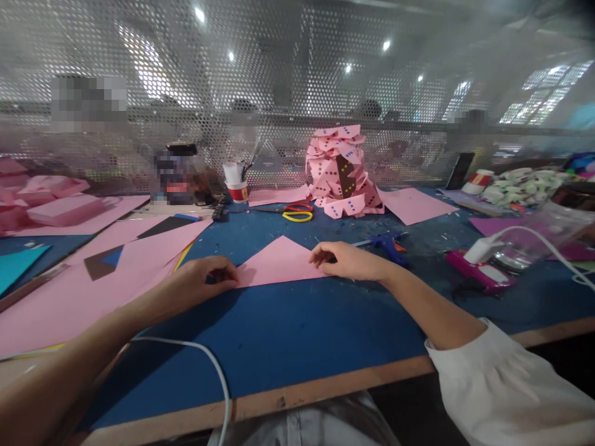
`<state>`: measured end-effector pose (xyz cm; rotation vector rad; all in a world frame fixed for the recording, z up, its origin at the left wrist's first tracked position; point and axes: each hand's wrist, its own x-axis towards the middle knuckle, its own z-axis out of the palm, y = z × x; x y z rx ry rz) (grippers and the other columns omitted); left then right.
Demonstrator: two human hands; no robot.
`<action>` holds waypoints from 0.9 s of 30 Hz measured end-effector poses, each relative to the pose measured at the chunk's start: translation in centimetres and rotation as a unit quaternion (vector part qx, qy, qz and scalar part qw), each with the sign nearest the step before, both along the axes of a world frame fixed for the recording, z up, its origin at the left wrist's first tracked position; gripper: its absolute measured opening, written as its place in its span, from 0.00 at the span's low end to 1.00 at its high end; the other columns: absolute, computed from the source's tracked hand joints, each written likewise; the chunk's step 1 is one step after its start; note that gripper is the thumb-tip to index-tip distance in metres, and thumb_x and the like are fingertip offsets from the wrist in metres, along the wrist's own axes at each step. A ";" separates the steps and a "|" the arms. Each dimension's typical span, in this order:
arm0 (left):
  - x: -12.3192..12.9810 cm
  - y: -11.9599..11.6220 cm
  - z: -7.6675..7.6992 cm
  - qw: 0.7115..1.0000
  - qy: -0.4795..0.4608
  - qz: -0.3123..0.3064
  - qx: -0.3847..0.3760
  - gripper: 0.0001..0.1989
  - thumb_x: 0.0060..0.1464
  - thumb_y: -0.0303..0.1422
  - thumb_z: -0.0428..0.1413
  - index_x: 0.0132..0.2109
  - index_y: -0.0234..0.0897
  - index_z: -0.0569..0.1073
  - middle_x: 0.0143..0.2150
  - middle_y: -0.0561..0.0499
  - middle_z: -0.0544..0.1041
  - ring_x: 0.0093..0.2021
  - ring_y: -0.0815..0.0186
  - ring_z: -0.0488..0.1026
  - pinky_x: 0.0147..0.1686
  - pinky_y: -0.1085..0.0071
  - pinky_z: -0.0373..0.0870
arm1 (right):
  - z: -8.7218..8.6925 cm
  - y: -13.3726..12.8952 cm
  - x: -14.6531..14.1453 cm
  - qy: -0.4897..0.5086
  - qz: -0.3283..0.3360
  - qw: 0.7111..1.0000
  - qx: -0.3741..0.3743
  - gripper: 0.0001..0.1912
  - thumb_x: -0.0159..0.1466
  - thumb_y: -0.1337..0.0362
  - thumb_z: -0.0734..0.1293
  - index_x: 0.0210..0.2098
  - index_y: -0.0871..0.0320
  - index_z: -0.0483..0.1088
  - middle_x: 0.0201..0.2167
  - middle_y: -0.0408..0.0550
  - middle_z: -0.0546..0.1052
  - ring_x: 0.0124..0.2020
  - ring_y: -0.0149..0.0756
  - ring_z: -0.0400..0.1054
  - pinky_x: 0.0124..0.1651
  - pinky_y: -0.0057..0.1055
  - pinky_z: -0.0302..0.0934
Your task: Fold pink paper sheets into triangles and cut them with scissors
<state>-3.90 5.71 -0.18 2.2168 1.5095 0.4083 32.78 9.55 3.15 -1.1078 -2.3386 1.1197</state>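
Note:
A pink sheet of paper [279, 263], triangular in outline with its point away from me, lies on the blue tabletop [288, 334]. At its left corner, my left hand [216, 272] is closed with thumb and fingers on the paper. My right hand [339, 260] pinches the right corner, its fingertips curled onto the sheet. Just beyond my right hand rests a blue glue gun [390, 245]. Scissors [298, 213] with red and yellow handles lie behind the pink paper.
A pile of folded pink paper pieces [341, 170] stands against the perforated metal screen [279, 80]. Large pink sheets [139, 272] spread at left. To the right are a magenta device [483, 272] with a white cable and a clear container [534, 232]. Another white cable [216, 359] crosses the front edge.

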 end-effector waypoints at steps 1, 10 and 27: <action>0.0 0.0 0.0 1.000 -0.001 -0.001 -0.001 0.17 0.58 0.49 0.58 0.42 0.42 0.80 0.40 0.49 0.82 0.41 0.58 0.76 0.42 0.67 0.70 | 0.0 -0.1 0.0 -0.009 0.007 1.000 0.007 0.15 0.60 0.76 0.65 0.46 0.60 0.74 0.45 0.51 0.80 0.44 0.35 0.74 0.49 0.31 0.67; 0.4 -0.3 0.3 1.000 -0.013 0.014 -0.002 0.17 0.58 0.50 0.58 0.42 0.42 0.80 0.41 0.48 0.81 0.40 0.58 0.76 0.43 0.65 0.71 | -1.3 0.3 0.1 -0.031 0.023 0.998 0.049 0.22 0.54 0.79 0.65 0.46 0.58 0.75 0.46 0.49 0.79 0.42 0.34 0.72 0.48 0.30 0.66; 0.2 -0.2 0.0 1.000 -0.012 0.007 0.006 0.16 0.57 0.49 0.57 0.41 0.43 0.80 0.40 0.50 0.81 0.40 0.57 0.75 0.42 0.65 0.70 | -1.1 0.3 0.1 -0.021 0.024 0.999 0.026 0.20 0.61 0.77 0.63 0.51 0.59 0.71 0.45 0.50 0.79 0.43 0.33 0.72 0.49 0.30 0.66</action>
